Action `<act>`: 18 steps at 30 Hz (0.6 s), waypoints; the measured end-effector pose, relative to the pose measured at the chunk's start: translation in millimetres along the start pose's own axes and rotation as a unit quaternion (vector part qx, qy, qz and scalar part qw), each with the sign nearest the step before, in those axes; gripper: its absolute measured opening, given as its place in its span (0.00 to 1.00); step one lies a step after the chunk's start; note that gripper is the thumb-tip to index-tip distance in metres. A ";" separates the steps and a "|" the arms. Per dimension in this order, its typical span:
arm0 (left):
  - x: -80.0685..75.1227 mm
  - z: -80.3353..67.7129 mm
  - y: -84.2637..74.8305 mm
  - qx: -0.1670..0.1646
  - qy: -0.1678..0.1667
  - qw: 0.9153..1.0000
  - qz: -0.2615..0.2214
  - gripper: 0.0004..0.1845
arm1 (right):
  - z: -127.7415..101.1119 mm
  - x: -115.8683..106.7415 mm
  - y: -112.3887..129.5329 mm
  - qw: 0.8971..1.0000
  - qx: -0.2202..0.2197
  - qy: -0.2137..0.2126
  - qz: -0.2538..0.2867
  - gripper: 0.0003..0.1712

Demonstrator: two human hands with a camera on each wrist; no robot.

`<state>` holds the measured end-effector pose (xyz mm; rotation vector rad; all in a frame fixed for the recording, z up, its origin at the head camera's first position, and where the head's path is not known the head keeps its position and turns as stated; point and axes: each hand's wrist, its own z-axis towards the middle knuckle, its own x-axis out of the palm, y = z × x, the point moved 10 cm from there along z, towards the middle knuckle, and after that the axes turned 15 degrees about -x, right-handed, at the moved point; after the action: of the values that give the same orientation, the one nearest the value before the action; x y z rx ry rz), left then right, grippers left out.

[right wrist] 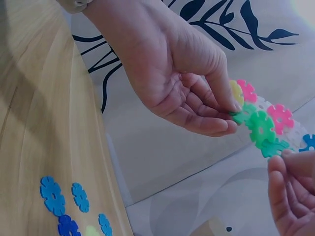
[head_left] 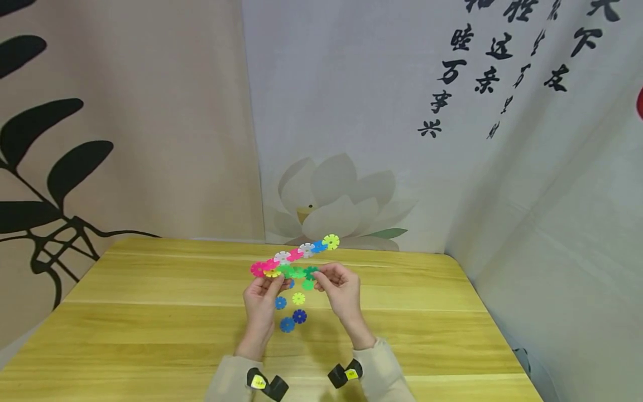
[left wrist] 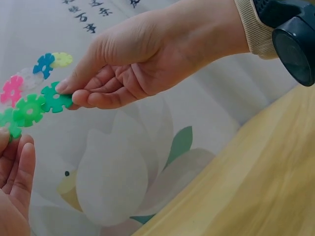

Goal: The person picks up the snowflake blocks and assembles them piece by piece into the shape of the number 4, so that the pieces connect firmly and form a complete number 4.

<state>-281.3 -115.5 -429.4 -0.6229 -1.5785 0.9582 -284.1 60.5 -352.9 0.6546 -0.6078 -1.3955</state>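
Observation:
Both hands hold up a branching chain of interlocked notched plastic snowflake discs (head_left: pixel 282 257). One branch mixes pink, white and blue discs, with a yellow disc (head_left: pixel 331 242) at its far end. In the other branch, a yellow disc is followed by green discs (left wrist: pixel 29 110), ending in a darker green disc (left wrist: pixel 55 98). My left hand (head_left: pixel 260 301) pinches a light green disc (right wrist: pixel 243 116) between thumb and fingers. The darker green disc is pinched by my right hand (head_left: pixel 341 289) at its edge. My left fingers partly hide the chain's underside in the head view.
Several loose discs lie on the wooden table (head_left: pixel 150 312) below the hands: a blue disc (head_left: pixel 287 325), a dark blue disc (head_left: pixel 300 316), a yellow-green disc (head_left: pixel 298 298) and a green disc (head_left: pixel 308 285) among them. A printed curtain (head_left: pixel 351 111) hangs behind the table's far edge.

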 end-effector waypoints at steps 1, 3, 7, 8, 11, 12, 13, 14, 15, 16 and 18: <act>0.4 -0.4 -0.4 0.001 -0.001 1.000 0.004 0.08 | 0.1 0.5 0.6 1.000 -0.004 0.000 0.002 0.04; 1.5 -1.2 -2.2 0.007 -0.002 1.000 0.017 0.06 | 0.0 0.7 -0.6 1.000 -0.008 -0.003 0.008 0.04; 4.3 -3.2 -6.3 0.021 -0.001 0.999 0.046 0.02 | -3.3 -1.4 -15.5 1.000 -0.015 -0.013 0.023 0.05; 4.8 -3.6 -6.7 0.023 0.001 0.998 0.050 0.03 | -4.6 -2.2 -20.0 0.999 -0.017 -0.016 0.028 0.05; 4.8 -5.1 -5.7 0.021 0.002 0.999 0.045 0.02 | -8.3 -3.9 -30.2 0.999 -0.023 -0.024 0.034 0.08; 4.5 -5.5 -4.9 0.021 0.000 0.999 0.043 0.02 | -9.3 -4.3 -31.6 0.999 -0.019 -0.029 0.036 0.08; 4.4 -5.8 -4.2 0.021 0.000 0.999 0.039 0.03 | -9.9 -4.5 -32.5 0.998 -0.021 -0.032 0.039 0.09; 4.1 -6.1 -3.6 0.020 0.000 0.999 0.033 0.05 | -10.1 -4.2 -32.7 0.998 -0.024 -0.034 0.041 0.09; 3.8 -6.4 -3.0 0.019 0.000 0.999 0.026 0.07 | -10.2 -3.6 -33.1 0.998 -0.025 -0.035 0.043 0.09; 3.0 -6.4 -2.0 0.018 -0.002 1.000 0.022 0.08 | -10.3 -3.0 -34.0 0.998 -0.024 -0.035 0.046 0.09; 2.0 -5.9 -0.7 0.016 0.000 1.000 0.012 0.09 | -10.2 -2.3 -37.4 0.998 -0.021 -0.036 0.048 0.09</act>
<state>-276.0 -112.8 -427.5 -0.6209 -1.5568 0.9988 -302.4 61.1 -387.2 0.5371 -0.6567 -1.3427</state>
